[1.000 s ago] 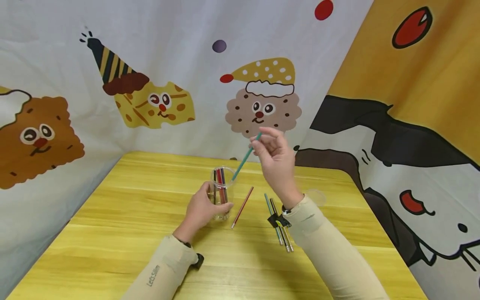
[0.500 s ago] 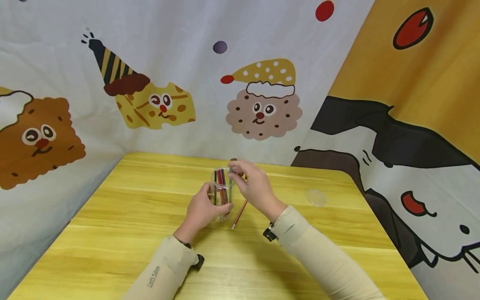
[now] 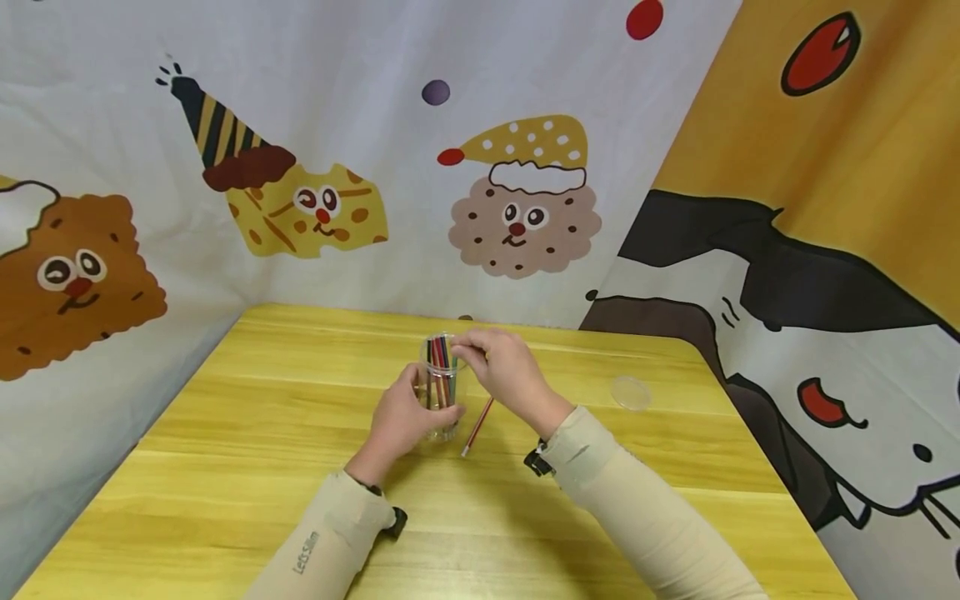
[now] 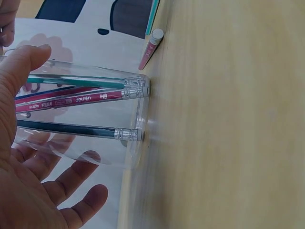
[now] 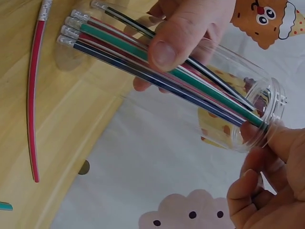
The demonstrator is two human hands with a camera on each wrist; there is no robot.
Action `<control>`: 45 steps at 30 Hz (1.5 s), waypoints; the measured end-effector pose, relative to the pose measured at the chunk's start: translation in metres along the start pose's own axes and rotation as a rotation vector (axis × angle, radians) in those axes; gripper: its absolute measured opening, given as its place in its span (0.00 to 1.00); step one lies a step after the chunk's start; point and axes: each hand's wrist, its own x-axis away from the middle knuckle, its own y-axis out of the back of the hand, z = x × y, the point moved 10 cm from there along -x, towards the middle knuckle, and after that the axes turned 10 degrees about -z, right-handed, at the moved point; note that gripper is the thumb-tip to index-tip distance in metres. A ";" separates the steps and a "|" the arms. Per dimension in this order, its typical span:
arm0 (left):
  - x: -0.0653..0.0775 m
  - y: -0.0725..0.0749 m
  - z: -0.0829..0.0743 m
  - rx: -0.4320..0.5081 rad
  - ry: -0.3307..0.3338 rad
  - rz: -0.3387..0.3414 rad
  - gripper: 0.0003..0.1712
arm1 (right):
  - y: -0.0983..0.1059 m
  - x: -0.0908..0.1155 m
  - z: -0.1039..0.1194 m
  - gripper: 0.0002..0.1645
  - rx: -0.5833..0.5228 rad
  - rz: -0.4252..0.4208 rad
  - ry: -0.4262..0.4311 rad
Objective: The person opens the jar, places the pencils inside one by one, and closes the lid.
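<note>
My left hand (image 3: pixel 401 419) grips a clear plastic jar (image 3: pixel 442 434) upright on the table, thumb on the near side. Several pencils stand in it, eraser ends down; the left wrist view shows a dark pencil (image 4: pixel 71 130) and a red one (image 4: pixel 81 98). At the jar's mouth, my right hand (image 3: pixel 504 371) pinches the upper end of a green pencil (image 5: pixel 190 81) between thumb and index finger. That pencil's eraser end is down near the jar's bottom. On the table just right of the jar lies a red pencil (image 3: pixel 476 429), partly covered by my right hand in the head view.
A clear round lid (image 3: pixel 632 393) lies on the wooden table (image 3: pixel 225 467) to the right. The end of a teal pencil (image 5: pixel 5 206) shows at the right wrist view's edge. A cartoon-printed curtain (image 3: pixel 337 83) hangs behind the table.
My right hand has come down and left from above the table, bringing the green pencil into the jar. Its arm now covers the loose pencils on the right. The left hand stays put.
</note>
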 end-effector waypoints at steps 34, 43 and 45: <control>0.002 0.000 0.005 0.023 0.013 -0.006 0.39 | -0.002 0.006 -0.009 0.17 -0.061 0.042 -0.101; 0.002 0.000 0.006 0.030 0.028 -0.015 0.42 | 0.019 0.026 -0.041 0.18 -0.170 -0.036 -0.169; 0.002 -0.001 0.005 0.035 0.030 -0.013 0.42 | 0.023 0.034 -0.053 0.18 -0.155 -0.027 -0.202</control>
